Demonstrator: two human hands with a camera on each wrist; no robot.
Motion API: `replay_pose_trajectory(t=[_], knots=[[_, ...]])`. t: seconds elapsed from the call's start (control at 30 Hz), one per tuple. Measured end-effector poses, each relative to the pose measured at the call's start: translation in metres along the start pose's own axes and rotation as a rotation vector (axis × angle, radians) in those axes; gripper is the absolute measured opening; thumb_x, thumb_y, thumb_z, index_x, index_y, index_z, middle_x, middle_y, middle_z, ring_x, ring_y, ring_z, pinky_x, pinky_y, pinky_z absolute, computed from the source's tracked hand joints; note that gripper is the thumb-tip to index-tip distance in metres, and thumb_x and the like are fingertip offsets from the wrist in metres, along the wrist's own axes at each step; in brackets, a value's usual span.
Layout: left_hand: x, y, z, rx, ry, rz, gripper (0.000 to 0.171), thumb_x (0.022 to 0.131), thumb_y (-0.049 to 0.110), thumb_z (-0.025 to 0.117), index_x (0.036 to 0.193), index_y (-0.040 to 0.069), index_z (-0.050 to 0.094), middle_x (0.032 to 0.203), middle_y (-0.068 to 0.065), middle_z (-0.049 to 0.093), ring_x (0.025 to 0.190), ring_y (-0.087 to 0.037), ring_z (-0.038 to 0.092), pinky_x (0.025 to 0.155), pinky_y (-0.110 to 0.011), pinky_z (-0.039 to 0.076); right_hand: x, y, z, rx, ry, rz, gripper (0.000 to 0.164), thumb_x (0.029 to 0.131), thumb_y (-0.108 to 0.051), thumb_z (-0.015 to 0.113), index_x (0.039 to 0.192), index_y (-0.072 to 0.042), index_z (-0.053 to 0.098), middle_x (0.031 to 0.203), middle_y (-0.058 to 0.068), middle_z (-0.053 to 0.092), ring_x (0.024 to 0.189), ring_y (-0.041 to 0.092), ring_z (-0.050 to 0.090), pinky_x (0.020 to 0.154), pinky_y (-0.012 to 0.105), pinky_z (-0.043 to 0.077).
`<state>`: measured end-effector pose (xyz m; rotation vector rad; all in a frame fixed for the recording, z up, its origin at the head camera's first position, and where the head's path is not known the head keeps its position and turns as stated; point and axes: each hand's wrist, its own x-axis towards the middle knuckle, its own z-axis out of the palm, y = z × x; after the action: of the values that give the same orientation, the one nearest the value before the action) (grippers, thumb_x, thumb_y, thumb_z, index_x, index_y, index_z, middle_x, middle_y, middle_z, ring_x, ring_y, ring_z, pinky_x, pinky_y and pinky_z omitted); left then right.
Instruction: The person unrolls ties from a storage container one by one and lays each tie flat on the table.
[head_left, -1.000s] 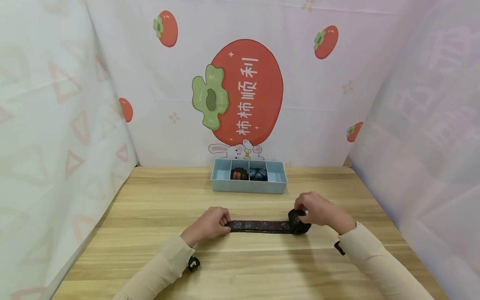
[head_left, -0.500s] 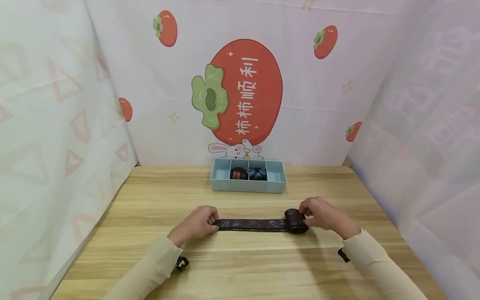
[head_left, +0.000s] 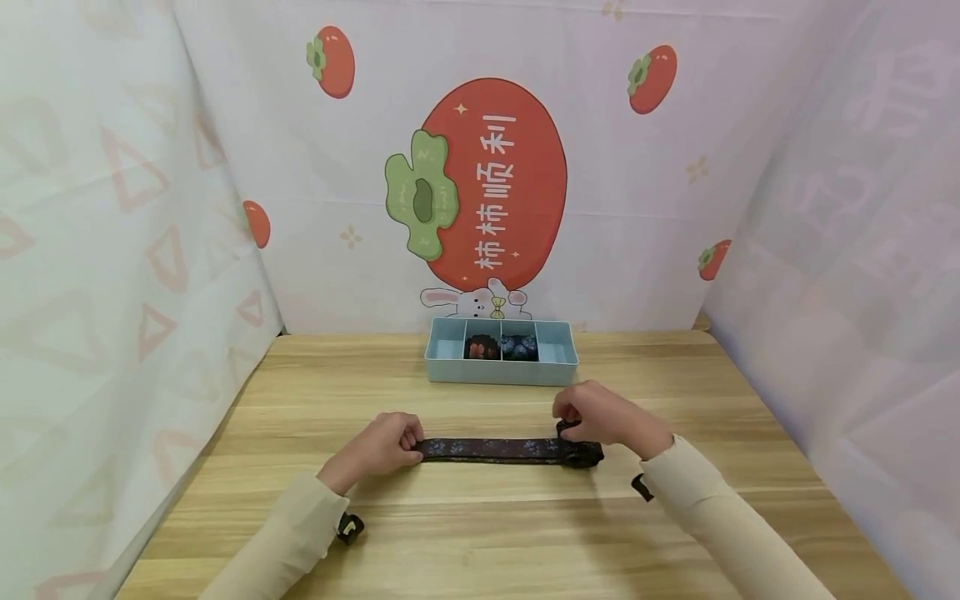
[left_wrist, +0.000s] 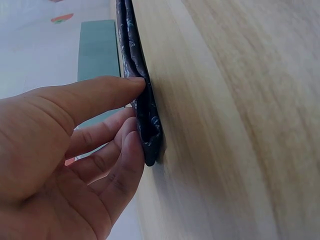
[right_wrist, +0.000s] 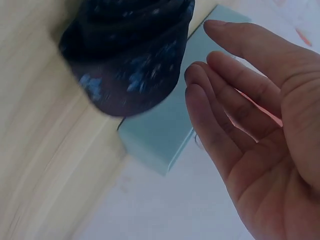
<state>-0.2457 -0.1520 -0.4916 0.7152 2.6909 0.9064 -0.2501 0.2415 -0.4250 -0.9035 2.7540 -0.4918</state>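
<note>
A dark strip of folded cloth (head_left: 487, 450) with a blue floral print lies lengthwise across the wooden table. My left hand (head_left: 378, 448) pinches its left end; the left wrist view shows the thumb on one side of the layered cloth (left_wrist: 135, 55) and fingertips on the other. At the right end the strip is a loose roll (head_left: 588, 455). My right hand (head_left: 607, 417) is over this roll and partly hides it. In the right wrist view, its fingers are bent gently beside the rolled cloth (right_wrist: 130, 82), with a gap between thumb and fingertips and nothing between them.
A light blue divided box (head_left: 502, 372) stands at the back of the table. One middle compartment has a dark roll with red print (head_left: 482, 347), the other a dark roll with blue print (head_left: 519, 347). White printed cloth (head_left: 622, 208) hangs behind and at both sides.
My left hand has moved left with the strip's end. My right hand has shifted left and over the roll, which looks flatter and looser now. The box has not moved.
</note>
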Motion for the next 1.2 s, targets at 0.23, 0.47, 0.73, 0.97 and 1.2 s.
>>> replay_pose_trajectory(t=[0.23,0.47,0.73,0.97,1.2], knots=[[-0.001,0.002,-0.001,-0.014,-0.003,0.004,0.016,0.087,0.003,0.083,0.096,0.003,0.07,0.088,-0.005,0.068,0.081,-0.012,0.06,0.073,-0.023,0.053,0.022,-0.01,0.014,-0.001,-0.054,-0.042,0.016,0.087,-0.005,0.083,0.101,-0.006,0.076,0.095,0.006,0.074,0.081,0.009,0.059,0.077,0.028,0.056],[-0.001,0.0,0.001,-0.027,0.001,0.005,0.016,0.087,0.002,0.083,0.096,0.003,0.07,0.088,-0.005,0.068,0.08,-0.011,0.06,0.072,-0.023,0.054,0.016,-0.008,0.023,-0.085,-0.065,-0.036,0.018,0.084,-0.011,0.089,0.092,-0.009,0.073,0.087,0.002,0.069,0.075,0.008,0.052,0.071,0.027,0.051],[-0.002,0.002,-0.001,-0.023,0.011,0.008,0.016,0.087,0.002,0.083,0.095,0.003,0.07,0.088,-0.005,0.069,0.08,-0.012,0.061,0.073,-0.023,0.054,-0.004,0.004,0.013,-0.138,0.019,-0.047,0.021,0.082,-0.012,0.091,0.09,-0.007,0.072,0.082,0.0,0.064,0.073,0.007,0.048,0.068,0.027,0.049],[-0.002,0.0,-0.001,-0.026,0.006,0.019,0.016,0.087,0.002,0.083,0.096,0.002,0.07,0.089,-0.006,0.069,0.081,-0.012,0.062,0.073,-0.023,0.054,-0.025,0.018,0.0,-0.156,0.051,-0.001,0.019,0.083,-0.014,0.091,0.091,-0.011,0.074,0.084,-0.004,0.064,0.073,0.007,0.052,0.068,0.028,0.051],[0.0,0.0,-0.001,-0.033,-0.003,0.013,0.017,0.087,0.002,0.083,0.097,0.003,0.07,0.089,-0.005,0.068,0.081,-0.012,0.061,0.073,-0.023,0.054,-0.051,0.032,-0.008,-0.152,0.073,0.033,0.02,0.082,-0.011,0.091,0.094,-0.008,0.075,0.085,-0.002,0.067,0.073,0.006,0.056,0.066,0.026,0.052]])
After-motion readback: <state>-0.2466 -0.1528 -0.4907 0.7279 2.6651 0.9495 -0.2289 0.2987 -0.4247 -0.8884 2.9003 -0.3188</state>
